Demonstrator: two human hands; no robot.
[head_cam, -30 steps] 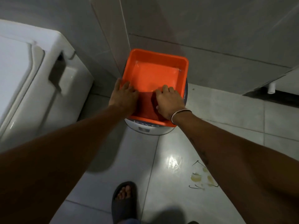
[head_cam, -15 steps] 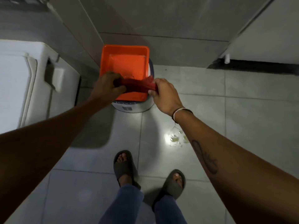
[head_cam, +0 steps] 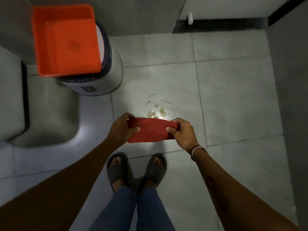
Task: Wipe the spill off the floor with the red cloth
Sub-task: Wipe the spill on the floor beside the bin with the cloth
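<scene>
The red cloth (head_cam: 150,131) is stretched flat between both hands, held in the air above the grey tiled floor (head_cam: 233,97). My left hand (head_cam: 122,129) pinches its left end and my right hand (head_cam: 182,133) pinches its right end. The spill (head_cam: 157,112), a few yellowish puddles with thin dark lines around them, lies on the tile just beyond the cloth's far edge, partly under a bright glare.
An orange square tub (head_cam: 66,40) sits on a white bucket (head_cam: 100,80) at the upper left, beside a white appliance (head_cam: 10,100). My two feet in dark slides (head_cam: 136,169) stand just behind the cloth. Walls close off the back and right.
Both hands lifted the red cloth out of the orange tub and carried it back and right, to just in front of the spill. The view has tilted down towards my feet.
</scene>
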